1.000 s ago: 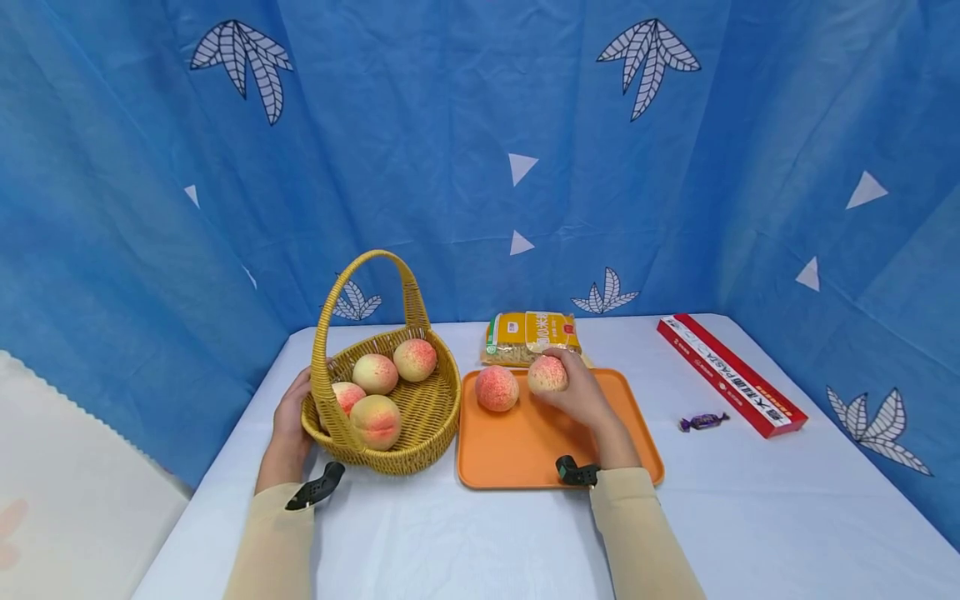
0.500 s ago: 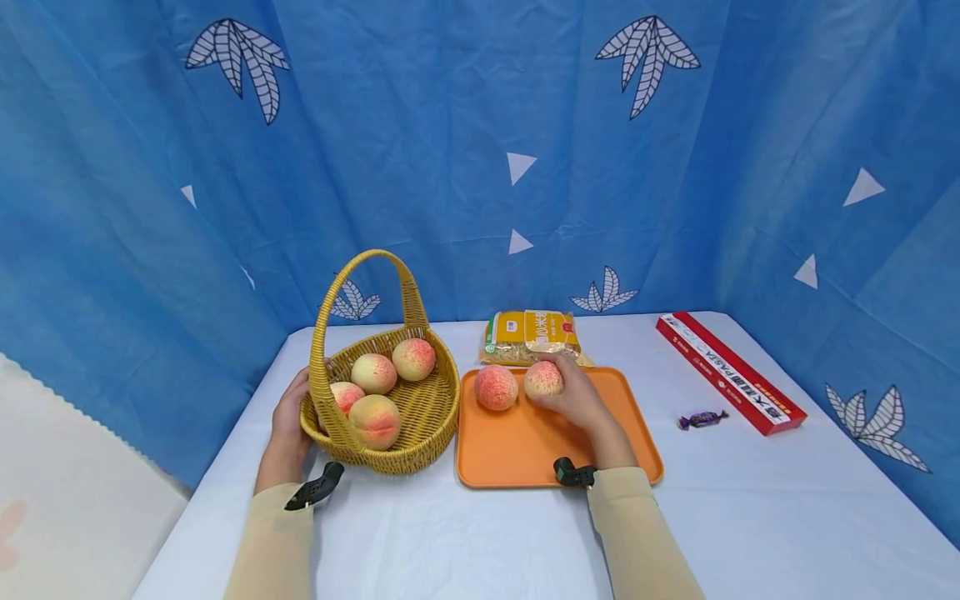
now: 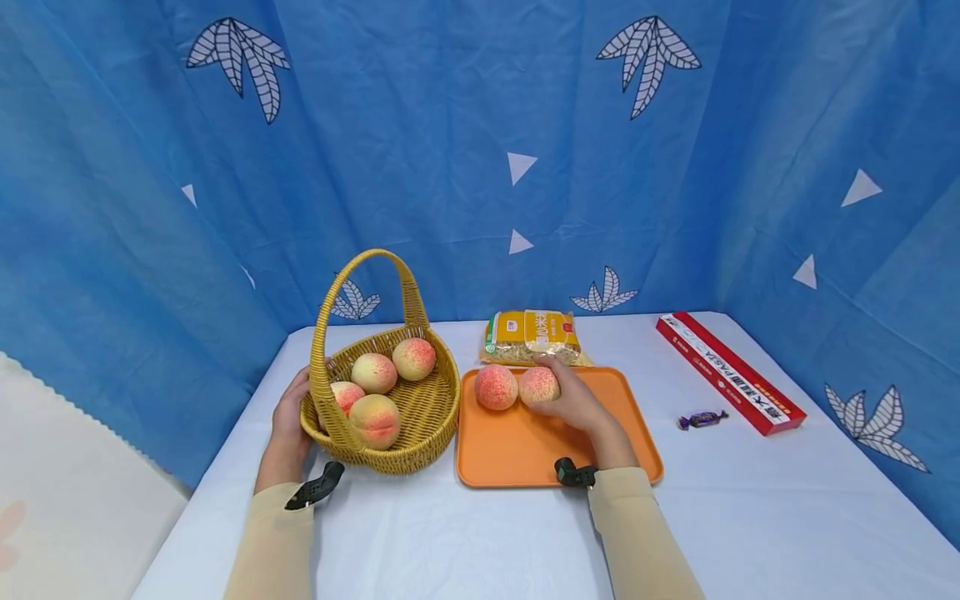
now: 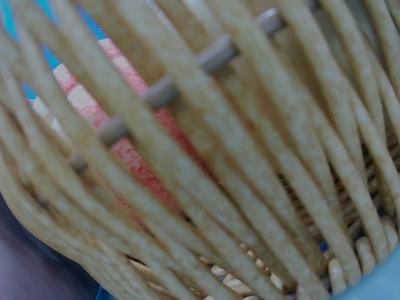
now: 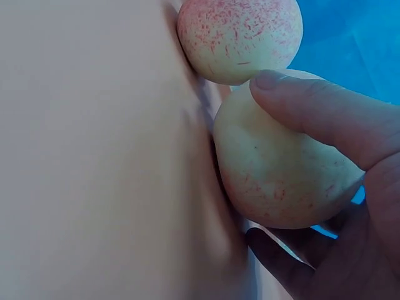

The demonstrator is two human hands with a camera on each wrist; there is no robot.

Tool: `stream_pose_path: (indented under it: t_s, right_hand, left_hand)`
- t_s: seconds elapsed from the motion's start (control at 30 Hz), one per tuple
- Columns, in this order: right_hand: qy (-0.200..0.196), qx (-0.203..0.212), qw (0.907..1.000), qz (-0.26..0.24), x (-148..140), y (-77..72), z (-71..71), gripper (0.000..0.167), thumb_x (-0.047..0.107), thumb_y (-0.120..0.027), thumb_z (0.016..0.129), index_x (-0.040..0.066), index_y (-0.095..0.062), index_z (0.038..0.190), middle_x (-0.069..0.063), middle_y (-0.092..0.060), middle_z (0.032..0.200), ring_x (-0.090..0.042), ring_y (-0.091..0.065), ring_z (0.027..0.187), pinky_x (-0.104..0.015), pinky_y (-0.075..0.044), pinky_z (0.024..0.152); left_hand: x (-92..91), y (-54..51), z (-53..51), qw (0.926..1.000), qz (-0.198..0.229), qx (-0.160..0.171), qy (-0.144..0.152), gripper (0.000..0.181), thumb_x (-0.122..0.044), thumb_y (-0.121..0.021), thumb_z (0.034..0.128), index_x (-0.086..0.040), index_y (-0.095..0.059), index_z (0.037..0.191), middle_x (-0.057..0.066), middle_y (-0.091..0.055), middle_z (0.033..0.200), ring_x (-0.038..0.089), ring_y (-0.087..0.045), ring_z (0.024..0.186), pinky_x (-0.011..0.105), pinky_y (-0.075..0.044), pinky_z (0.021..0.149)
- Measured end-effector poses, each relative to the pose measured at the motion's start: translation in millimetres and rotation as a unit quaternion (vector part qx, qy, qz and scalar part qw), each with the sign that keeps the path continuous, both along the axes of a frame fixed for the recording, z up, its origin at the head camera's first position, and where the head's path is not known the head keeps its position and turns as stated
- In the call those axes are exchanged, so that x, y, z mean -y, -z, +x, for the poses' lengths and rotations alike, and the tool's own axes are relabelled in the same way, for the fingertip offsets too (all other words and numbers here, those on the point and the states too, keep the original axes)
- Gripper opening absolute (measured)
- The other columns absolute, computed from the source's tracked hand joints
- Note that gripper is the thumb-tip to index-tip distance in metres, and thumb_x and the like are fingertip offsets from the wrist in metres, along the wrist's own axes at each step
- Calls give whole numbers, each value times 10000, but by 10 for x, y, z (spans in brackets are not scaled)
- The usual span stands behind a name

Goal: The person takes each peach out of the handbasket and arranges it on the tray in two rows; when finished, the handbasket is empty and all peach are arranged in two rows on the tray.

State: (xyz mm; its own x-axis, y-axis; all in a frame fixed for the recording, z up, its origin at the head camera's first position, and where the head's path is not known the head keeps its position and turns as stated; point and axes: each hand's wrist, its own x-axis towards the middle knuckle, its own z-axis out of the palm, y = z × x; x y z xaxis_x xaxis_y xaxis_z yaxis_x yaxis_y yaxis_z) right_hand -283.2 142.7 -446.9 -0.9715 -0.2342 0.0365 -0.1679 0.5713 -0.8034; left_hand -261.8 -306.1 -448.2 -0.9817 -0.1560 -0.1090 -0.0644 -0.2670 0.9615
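At the left of the head view, my left hand (image 3: 288,412) holds the left side of a yellow woven basket (image 3: 442,417), its fingers partly hidden by the rim. Several peaches, among them a pale one (image 3: 375,421), lie in the basket. Its weave (image 4: 206,144) fills the left wrist view, with a red peach (image 4: 140,169) behind the slats. On an orange tray (image 3: 495,462), my right hand (image 3: 581,406) grips a peach (image 3: 538,386), thumb on one side and fingers round the other. Another peach (image 3: 496,387) sits right beside it on the tray.
Behind the tray lies a yellow bag of pasta (image 3: 528,337). A long red pasta box (image 3: 731,373) lies at the right, with a purple wrapped candy (image 3: 702,420) near it. A blue curtain (image 3: 480,167) closes off the back of the white table (image 3: 420,542).
My right hand has brought its peach a little down and left on the tray, up beside the other peach. The left hand and the basket stay put.
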Motion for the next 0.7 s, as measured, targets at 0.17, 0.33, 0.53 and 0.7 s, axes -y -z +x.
stream_pose_path:
  t_s: [0.17, 0.33, 0.53, 0.7]
  right_hand:
    - [-54, 220, 9996, -148, -11, -17, 28, 798, 246, -801, 848, 183, -371, 1517, -135, -424, 1537, -375, -488, 1310, -605, -377, 1127]
    - [23, 178, 9998, -75, -10, -30, 24, 773, 265, -791, 858, 186, -381, 1509, -135, -400, 1553, -382, -464, 1330, -612, -360, 1138]
    - [205, -40, 9998, 56, 3, -12, 2, 764, 255, -798, 849, 162, -399, 1494, -148, -419, 1531, -389, -498, 1306, -598, -395, 1114]
    - [267, -9, 9996, 3, -1, -2, -4, 764, 279, -800, 850, 169, -402, 1494, -142, -407, 1535, -389, -487, 1316, -606, -390, 1116]
  left_hand:
    - [12, 14, -9, 10000, 33, -31, 27, 464, -235, -304, 1087, -211, -368, 1546, -38, -282, 1616, 70, -252, 1460, 200, -285, 1179]
    - [30, 9, -11, 10000, 26, 19, 72, 473, -217, -264, 1094, -207, -334, 1561, -47, -236, 1643, 69, -203, 1488, 229, -219, 1229]
    - [34, 11, -15, 10000, 13, 20, 93, 473, -210, -253, 1093, -205, -334, 1559, -44, -244, 1632, 60, -228, 1464, 200, -259, 1192]
    - [20, 13, -21, 10000, 47, 29, 50, 460, -218, -282, 1084, -227, -380, 1533, -52, -271, 1622, 62, -242, 1458, 214, -257, 1199]
